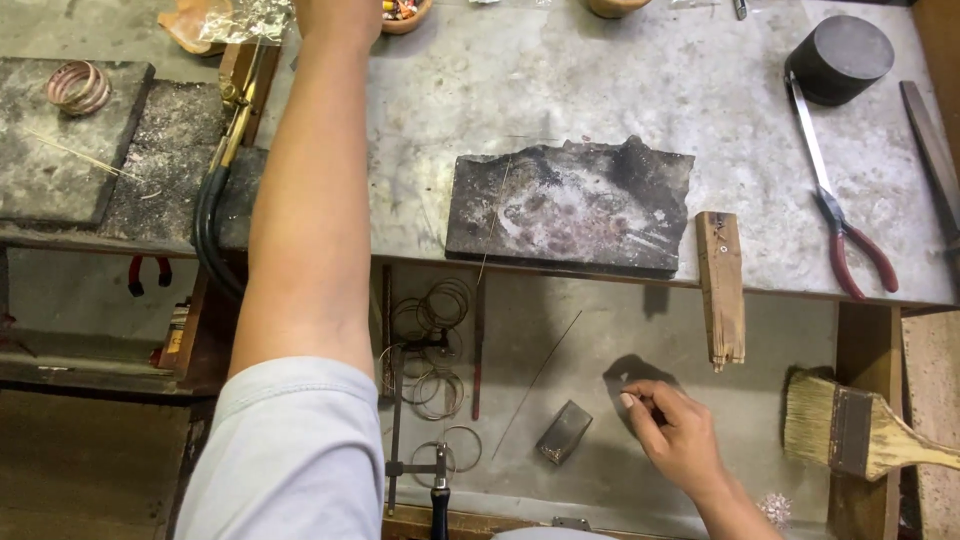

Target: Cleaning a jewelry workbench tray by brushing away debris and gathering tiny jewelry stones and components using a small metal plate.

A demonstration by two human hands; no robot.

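While fingertips pinch — right hand (680,432) nearly closed.

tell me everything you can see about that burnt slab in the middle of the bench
The burnt slab is a flat, roughly rectangular block lying on the grey metal benchtop, its front edge at the bench's lip. Its top is charred black and grey with pale scorch rings and streaks; the back edge is ragged and chipped. It looks like a soldering board. A wooden peg sits just right of it. Neither hand touches it.
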